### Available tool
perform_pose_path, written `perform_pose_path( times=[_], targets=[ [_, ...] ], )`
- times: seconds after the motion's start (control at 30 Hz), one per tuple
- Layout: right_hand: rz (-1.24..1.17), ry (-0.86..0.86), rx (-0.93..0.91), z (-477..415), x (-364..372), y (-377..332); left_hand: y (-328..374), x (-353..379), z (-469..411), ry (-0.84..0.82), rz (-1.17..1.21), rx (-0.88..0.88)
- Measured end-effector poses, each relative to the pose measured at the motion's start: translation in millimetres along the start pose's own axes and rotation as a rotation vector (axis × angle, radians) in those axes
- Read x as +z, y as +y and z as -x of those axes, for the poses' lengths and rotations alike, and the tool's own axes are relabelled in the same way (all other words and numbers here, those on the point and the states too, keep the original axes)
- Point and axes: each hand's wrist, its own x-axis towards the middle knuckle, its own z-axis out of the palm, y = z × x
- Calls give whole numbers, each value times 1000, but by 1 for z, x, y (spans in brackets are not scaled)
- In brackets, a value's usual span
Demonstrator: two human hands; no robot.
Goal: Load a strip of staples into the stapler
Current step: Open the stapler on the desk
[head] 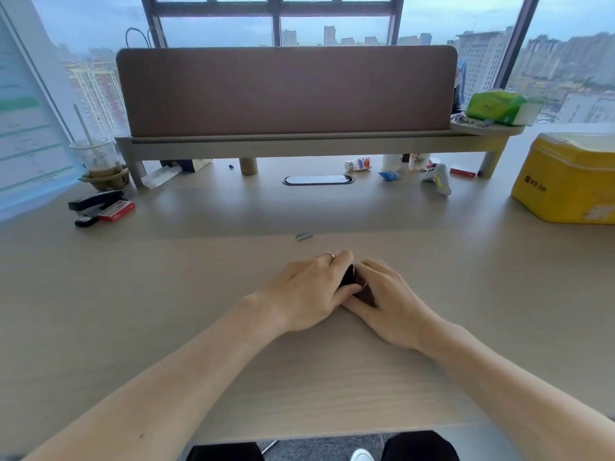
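Cupping a small dark glossy stapler (pixel 350 277) on pale woodgrain desk (pixel 166 311), both hands' fingers (pixel 336 261) curled around it.

One view, from my head: it looks forward and down across the desk (pixel 133 294), my hands close below, windows beyond

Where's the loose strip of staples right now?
The strip of staples lies on the desk at centre, just beyond the left hand, untouched.

Bare forearms, a ring (pixel 329 255) on the left hand (pixel 307 294), dark trousers (pixel 416 445).
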Motion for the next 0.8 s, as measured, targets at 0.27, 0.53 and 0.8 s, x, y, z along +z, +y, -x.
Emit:
perform_pose_path(
  times=[0.27, 0.53, 0.8],
  targets=[
    [-72, 51, 36, -1, -2, 0, -23, -2, 17, 549, 659, -158],
    [-60, 58, 40, 0, -2, -2, -60, -11, 48, 818, 1439, -648],
    [-40, 66, 21, 0, -1, -1, -93, -19, 72, 304, -141, -273]
  ],
)
